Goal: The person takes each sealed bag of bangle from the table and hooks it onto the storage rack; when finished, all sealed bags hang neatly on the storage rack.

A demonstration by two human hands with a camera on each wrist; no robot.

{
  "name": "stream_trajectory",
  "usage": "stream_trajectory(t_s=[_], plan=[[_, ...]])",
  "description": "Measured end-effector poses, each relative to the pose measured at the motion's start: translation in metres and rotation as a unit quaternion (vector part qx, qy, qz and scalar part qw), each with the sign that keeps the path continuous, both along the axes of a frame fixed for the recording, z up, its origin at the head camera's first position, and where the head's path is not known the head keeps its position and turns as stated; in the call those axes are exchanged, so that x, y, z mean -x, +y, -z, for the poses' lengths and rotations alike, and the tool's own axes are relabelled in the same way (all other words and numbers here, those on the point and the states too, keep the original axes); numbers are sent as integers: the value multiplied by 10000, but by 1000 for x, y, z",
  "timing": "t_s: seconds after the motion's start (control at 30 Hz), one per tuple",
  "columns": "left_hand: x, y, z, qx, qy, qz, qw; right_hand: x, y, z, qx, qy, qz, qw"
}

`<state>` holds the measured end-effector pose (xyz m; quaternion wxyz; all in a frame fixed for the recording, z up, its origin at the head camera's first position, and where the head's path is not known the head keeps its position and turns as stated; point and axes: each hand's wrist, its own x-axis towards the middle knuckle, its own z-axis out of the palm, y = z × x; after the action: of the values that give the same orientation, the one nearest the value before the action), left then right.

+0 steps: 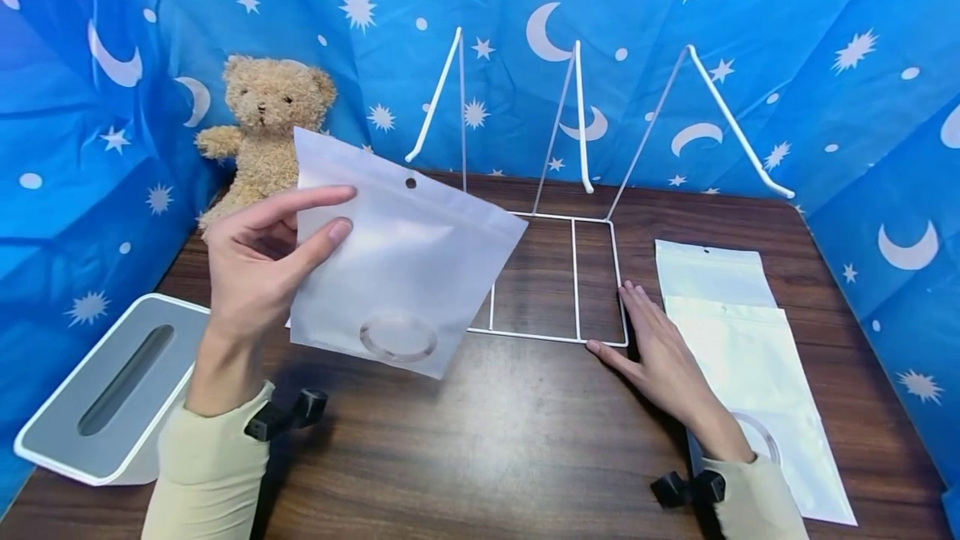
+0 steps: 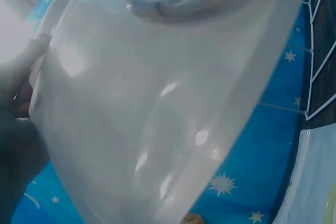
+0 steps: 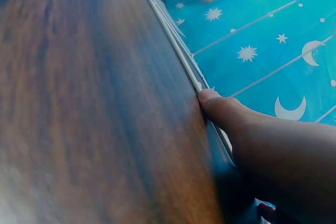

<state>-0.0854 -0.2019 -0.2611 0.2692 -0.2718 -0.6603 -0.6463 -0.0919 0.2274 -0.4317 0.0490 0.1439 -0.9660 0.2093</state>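
Observation:
My left hand (image 1: 258, 252) pinches a frosted zip bag (image 1: 397, 257) at its left side between thumb and fingers and holds it tilted above the table. A hang hole is near the bag's top edge, and a ring-shaped pale thing (image 1: 397, 337) shows at its lower end. In the left wrist view the bag (image 2: 142, 87) fills most of the picture. On the table, my right hand (image 1: 667, 357) touches the near right corner of a white wire rack (image 1: 577, 282), thumb at the front bar and straight fingers along the side. The bag hides the rack's left part.
Two more white zip bags (image 1: 757, 373) lie overlapping at the right, partly under the right forearm. The rack's three angled arms (image 1: 581, 115) rise at the back. A teddy bear (image 1: 273, 107) sits back left; a grey-topped tissue box (image 1: 67, 390) stands at the left.

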Motion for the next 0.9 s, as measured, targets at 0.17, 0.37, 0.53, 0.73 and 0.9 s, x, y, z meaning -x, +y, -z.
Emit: stream_trajectory(t_s=[0.17, 0.37, 0.53, 0.73, 0.9], plan=[[4, 4, 3, -291, -66, -187, 9994, -1, 1, 1, 12, -33, 5, 10000], [10, 3, 7, -401, -121, -285, 9987, -1, 1, 1, 14, -30, 15, 10000], [11, 6, 5, -347, -100, -389, 9986, -1, 1, 0, -7, -49, 23, 10000], [17, 12, 7, -649, -158, -152, 9976, 0, 0, -1, 20, -5, -24, 10000], [35, 14, 19, -874, -196, -149, 9959, -2, 0, -1, 54, 23, -8, 10000]])
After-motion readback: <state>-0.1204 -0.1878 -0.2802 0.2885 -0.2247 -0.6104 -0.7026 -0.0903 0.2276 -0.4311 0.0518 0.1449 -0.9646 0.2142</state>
